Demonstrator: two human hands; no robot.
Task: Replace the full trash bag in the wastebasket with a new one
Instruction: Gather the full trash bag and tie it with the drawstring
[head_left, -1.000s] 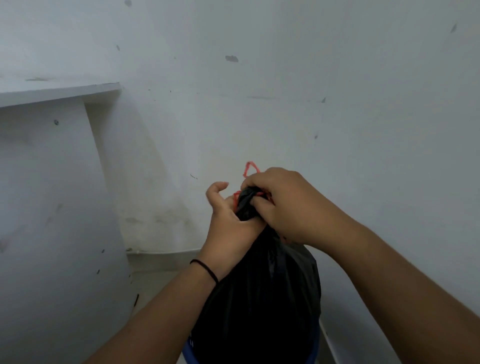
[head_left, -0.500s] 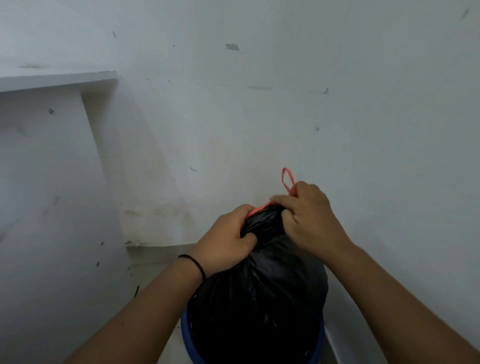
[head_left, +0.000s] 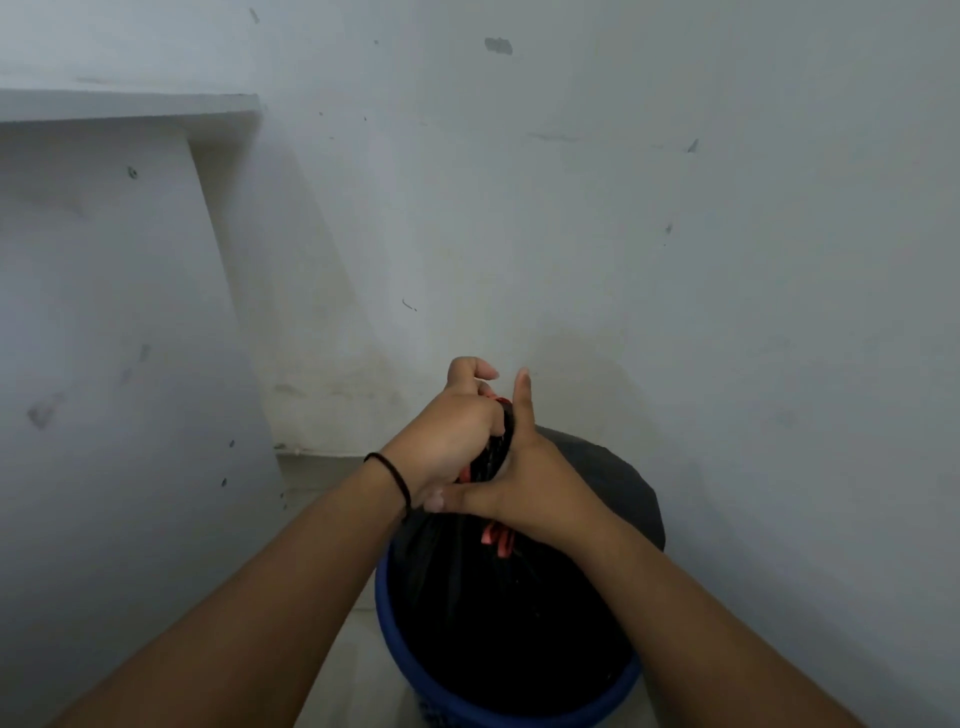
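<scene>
A full black trash bag (head_left: 498, 613) sits in a blue wastebasket (head_left: 387, 629) at the bottom centre. Its top is gathered into a neck between my hands. My left hand (head_left: 452, 431), with a black band at the wrist, is fisted around the neck. My right hand (head_left: 530, 483) presses against the neck from the right, index finger pointing up and thumb stretched left under my left hand. The red drawstring (head_left: 496, 540) hangs out below my right palm, and a bit of it shows at the top of the neck.
A white wall (head_left: 571, 234) stands close behind the wastebasket. On the left is a white cabinet side (head_left: 114, 338) with a ledge above it. A strip of pale floor (head_left: 332, 467) runs between the cabinet and the basket.
My hands have come together on the bag's neck. The right hand let go of the raised red loop and now lies flat against the neck. The view has dropped, showing more of the basket rim.
</scene>
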